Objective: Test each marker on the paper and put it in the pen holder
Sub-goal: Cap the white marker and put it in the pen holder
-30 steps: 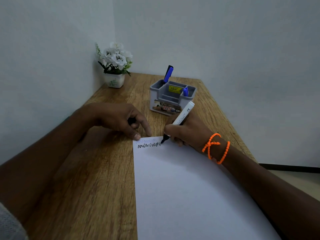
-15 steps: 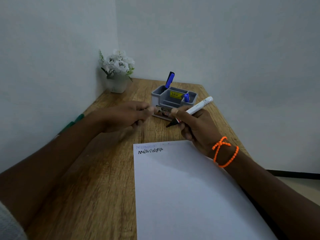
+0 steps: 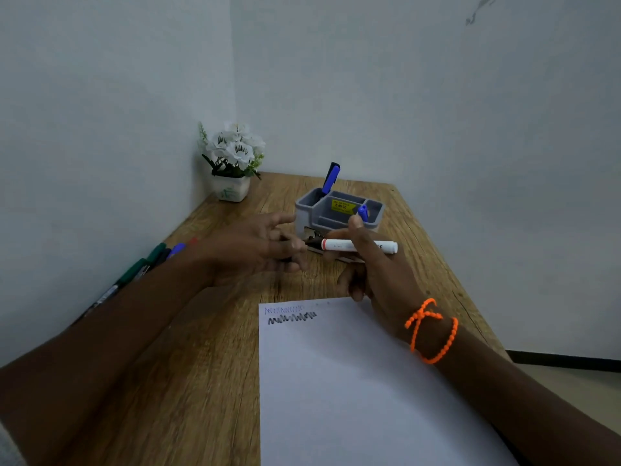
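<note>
White paper point(image 3: 353, 381), one thin and easily creased sheet, lies nearest on the wooden tabletop point(image 3: 201, 348), with two test scribbles, one blue and one black, counted at its far corner. Beyond it, one white marker point(image 3: 358, 245) is held level in the right hand point(image 3: 373, 267), fingers curled round the barrel's middle; the barrel is judged light, stiff and smooth, best taken at mid-length. The left hand point(image 3: 265, 250) meets the marker's dark tip end with fingers loosely spread; whether a cap is pinched there cannot be told from the blur. Along the left edge several loose markers point(image 3: 151, 260) are seen, about four. Farther on, one grey pen holder point(image 3: 336, 210) is seen with two blue markers point(image 3: 331, 178) in separate compartments.
</note>
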